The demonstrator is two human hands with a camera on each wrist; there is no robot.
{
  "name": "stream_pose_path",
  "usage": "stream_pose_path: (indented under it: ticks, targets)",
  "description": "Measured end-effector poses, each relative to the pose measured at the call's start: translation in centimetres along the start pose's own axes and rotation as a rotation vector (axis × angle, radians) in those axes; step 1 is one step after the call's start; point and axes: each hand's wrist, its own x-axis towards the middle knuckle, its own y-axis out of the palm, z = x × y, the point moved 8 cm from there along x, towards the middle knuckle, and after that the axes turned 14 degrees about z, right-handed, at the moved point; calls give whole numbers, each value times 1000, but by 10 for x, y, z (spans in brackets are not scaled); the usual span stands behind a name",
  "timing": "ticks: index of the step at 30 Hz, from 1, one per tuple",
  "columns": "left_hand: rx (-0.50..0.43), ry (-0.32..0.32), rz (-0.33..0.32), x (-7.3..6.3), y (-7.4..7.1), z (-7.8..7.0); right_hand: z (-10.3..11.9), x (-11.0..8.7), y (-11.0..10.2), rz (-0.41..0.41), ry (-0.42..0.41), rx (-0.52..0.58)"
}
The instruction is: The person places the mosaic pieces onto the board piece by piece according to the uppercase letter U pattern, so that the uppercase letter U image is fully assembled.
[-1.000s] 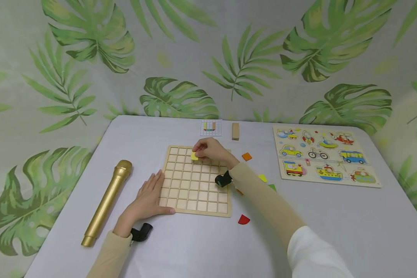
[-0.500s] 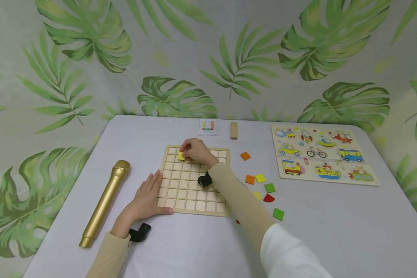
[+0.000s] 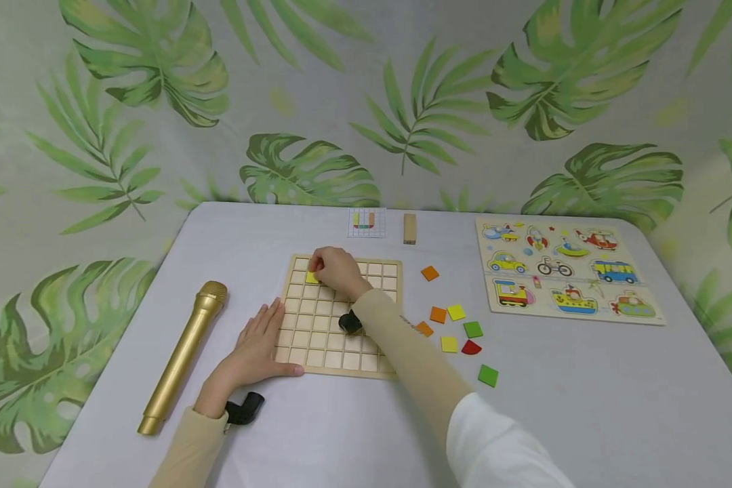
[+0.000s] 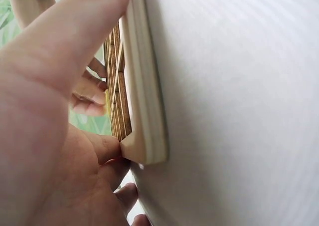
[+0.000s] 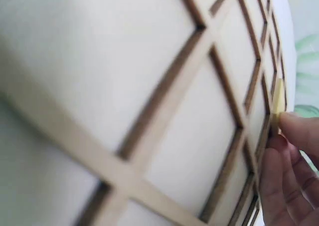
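My right hand (image 3: 337, 270) pinches a yellow square tile (image 3: 312, 278) over the upper left part of a wooden grid board (image 3: 326, 324). In the right wrist view, thumb and fingertips hold the yellow tile (image 5: 277, 104) tilted against the grid ridges; whether it sits in a cell I cannot tell. My left hand (image 3: 253, 351) lies along the board's left side with fingers extended, its thumb by the front left corner. The left wrist view shows the left hand's thumb and fingers touching the board's edge (image 4: 144, 86). My right forearm covers the board's right front part.
Several loose tiles, such as an orange square (image 3: 430, 273), a green square (image 3: 488, 375) and a red quarter-circle (image 3: 472, 347), lie right of the board. A pattern card (image 3: 367, 223) and wooden block (image 3: 409, 229) are behind. A gold microphone (image 3: 183, 359) lies left, a vehicle puzzle (image 3: 539, 282) right.
My right hand has moved left across the board's upper rows with the yellow tile. More loose tiles show beside the forearm. My left hand stays at the board's edge.
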Motion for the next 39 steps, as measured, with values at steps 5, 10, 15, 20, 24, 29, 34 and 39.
stream_pose_path:
  ticks: [5, 10, 15, 20, 24, 29, 34, 39]
  targets:
    - [3, 2, -1, 0, 1, 1, 1, -1, 1, -2, -4, -35]
    - [2, 3, -1, 0, 1, 2, -2, -8, -5, 5, -43, 150]
    - [-3, 0, 1, 1, 2, 2, -16, -15, -14, 52, -77, 401]
    - [-1, -1, -2, 1, 2, 1, -35, -29, -28, 90, -144, 565]
    - [-3, 10, -14, 0, 0, 0, -51, -45, -41, 102, -180, 631]
    - [-2, 13, -14, -1, -1, -2, -79, -65, -55, 103, -133, 655]
    - [-3, 16, -12, 0, -1, -3, -102, -88, -69, 84, -89, 601]
    - [-2, 20, -11, -1, -2, -4, -123, -112, -80, 66, -30, 549]
